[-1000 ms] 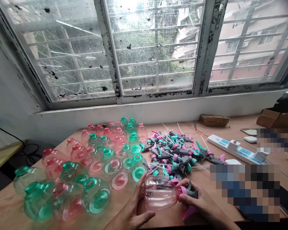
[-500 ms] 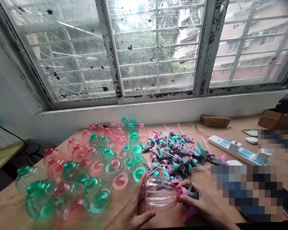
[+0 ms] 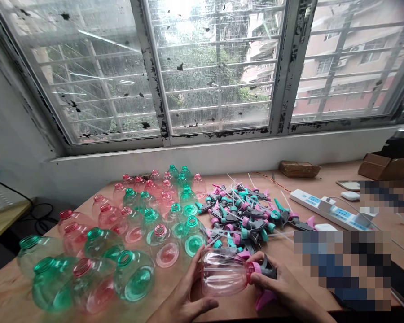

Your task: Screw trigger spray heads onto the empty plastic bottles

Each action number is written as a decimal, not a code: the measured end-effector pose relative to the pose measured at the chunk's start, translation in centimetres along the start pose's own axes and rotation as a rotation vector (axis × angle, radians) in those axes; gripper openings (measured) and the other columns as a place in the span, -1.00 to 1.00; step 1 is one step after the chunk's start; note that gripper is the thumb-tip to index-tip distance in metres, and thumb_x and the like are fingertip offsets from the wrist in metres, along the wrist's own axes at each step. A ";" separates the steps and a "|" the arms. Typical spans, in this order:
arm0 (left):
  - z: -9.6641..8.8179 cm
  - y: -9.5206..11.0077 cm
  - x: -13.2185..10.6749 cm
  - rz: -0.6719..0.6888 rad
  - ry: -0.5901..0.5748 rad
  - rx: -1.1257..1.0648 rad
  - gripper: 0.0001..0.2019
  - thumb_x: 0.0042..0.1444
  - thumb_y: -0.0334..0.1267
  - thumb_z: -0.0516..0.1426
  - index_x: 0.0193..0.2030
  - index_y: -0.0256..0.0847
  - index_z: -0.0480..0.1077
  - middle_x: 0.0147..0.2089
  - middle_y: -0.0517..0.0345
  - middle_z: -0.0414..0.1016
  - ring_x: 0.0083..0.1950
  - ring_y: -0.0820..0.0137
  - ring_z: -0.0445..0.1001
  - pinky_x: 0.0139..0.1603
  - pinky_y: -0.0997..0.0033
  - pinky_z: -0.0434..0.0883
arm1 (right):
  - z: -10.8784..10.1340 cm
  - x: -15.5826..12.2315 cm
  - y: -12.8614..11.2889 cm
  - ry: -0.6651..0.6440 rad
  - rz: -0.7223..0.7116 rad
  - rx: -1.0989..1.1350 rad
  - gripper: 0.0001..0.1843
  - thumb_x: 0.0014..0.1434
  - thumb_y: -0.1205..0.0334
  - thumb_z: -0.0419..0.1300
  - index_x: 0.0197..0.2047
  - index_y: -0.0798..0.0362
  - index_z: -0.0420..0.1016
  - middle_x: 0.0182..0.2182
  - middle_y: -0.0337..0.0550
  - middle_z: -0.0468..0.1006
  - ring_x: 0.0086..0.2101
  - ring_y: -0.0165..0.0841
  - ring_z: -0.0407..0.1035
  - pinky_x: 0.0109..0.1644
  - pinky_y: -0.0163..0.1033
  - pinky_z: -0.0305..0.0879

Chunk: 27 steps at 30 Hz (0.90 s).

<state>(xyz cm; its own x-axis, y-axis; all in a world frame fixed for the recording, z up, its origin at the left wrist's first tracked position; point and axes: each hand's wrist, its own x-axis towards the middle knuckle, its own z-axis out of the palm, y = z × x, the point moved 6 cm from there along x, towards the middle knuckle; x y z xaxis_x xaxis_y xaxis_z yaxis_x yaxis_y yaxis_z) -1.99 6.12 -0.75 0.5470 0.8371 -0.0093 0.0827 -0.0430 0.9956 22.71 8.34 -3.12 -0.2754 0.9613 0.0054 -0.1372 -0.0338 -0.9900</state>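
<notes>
A clear pink plastic spray bottle lies sideways between my hands, its base to the left. My left hand cups the base, with fingers behind it and the thumb stretched out below. At the neck, my right hand grips the grey spray head with its pink collar. The pink trigger hangs beneath that hand. Just beyond the bottle is a heap of grey, pink and teal spray heads with thin white tubes.
Several open-necked green bottles and pink bottles stand at left on the wooden table. A white power strip with plugs lies at right. Cardboard boxes sit farther back, below the window. Part of the right side is pixelated.
The view has shifted slightly. Reflections on the bottle differ a little, while both hands keep nearly the same pose around it.
</notes>
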 end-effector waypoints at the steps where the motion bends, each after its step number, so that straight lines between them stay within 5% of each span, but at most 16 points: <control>1: 0.0 0.0 0.0 0.009 -0.001 0.004 0.06 0.16 -0.06 0.35 0.55 0.27 -0.31 0.69 0.19 -0.24 0.68 0.20 -0.15 0.67 0.00 -0.12 | 0.0 0.0 -0.1 0.001 -0.002 0.000 -0.51 0.01 -0.10 0.53 -0.20 0.11 0.57 -0.53 -0.33 0.52 -0.51 -0.41 0.30 -0.40 -0.32 0.14; 7: -0.1 0.5 0.0 0.083 0.011 0.106 -0.08 0.29 -0.16 0.25 0.50 0.52 -0.31 0.68 0.33 -0.18 0.67 0.22 -0.09 0.66 -0.04 -0.09 | 0.3 0.0 -0.4 0.006 0.001 0.013 -0.51 0.01 -0.13 0.51 -0.20 0.07 0.56 -0.54 -0.29 0.58 -0.54 -0.38 0.35 -0.42 -0.30 0.20; 14: 0.2 0.5 -0.1 0.005 0.003 0.078 0.17 0.09 0.05 0.36 0.54 0.25 -0.45 0.69 0.14 -0.28 0.69 0.12 -0.26 0.67 -0.06 -0.23 | 0.2 -0.1 -0.3 0.017 -0.008 -0.003 -0.51 -0.03 -0.11 0.54 -0.23 0.08 0.56 -0.53 -0.30 0.56 -0.53 -0.39 0.33 -0.42 -0.32 0.17; 18: 0.1 0.3 0.0 -0.007 0.002 0.044 0.12 0.13 0.06 0.33 0.56 0.16 -0.42 0.69 0.11 -0.32 0.69 0.11 -0.27 0.66 -0.09 -0.26 | 0.2 0.0 -0.2 0.018 -0.017 -0.022 -0.52 -0.02 -0.11 0.53 -0.24 0.07 0.57 -0.54 -0.32 0.53 -0.52 -0.39 0.32 -0.43 -0.32 0.16; 24: 0.1 0.9 -0.1 0.071 0.001 0.198 -0.03 0.28 -0.07 0.24 0.52 0.41 -0.44 0.69 0.23 -0.29 0.68 0.19 -0.22 0.66 -0.09 -0.16 | -0.1 0.1 -0.2 0.027 -0.028 -0.046 -0.53 -0.02 -0.11 0.53 -0.23 0.07 0.59 -0.51 -0.29 0.56 -0.49 -0.36 0.35 -0.40 -0.31 0.19; 27: 0.1 0.9 -0.1 0.071 0.009 0.135 0.04 0.19 -0.06 0.32 0.51 0.44 -0.38 0.69 0.24 -0.24 0.68 0.16 -0.21 0.66 -0.11 -0.18 | 0.0 0.0 -0.2 0.016 -0.015 -0.046 -0.52 -0.01 -0.14 0.52 -0.24 0.07 0.57 -0.55 -0.31 0.54 -0.53 -0.36 0.35 -0.42 -0.30 0.19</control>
<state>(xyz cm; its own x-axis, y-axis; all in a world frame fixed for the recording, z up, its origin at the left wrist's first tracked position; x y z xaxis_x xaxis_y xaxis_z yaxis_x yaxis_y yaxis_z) -1.90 5.92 0.15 0.5478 0.8343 0.0623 0.1552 -0.1746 0.9723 22.76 8.40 -2.89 -0.2584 0.9659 0.0186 -0.0970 -0.0068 -0.9953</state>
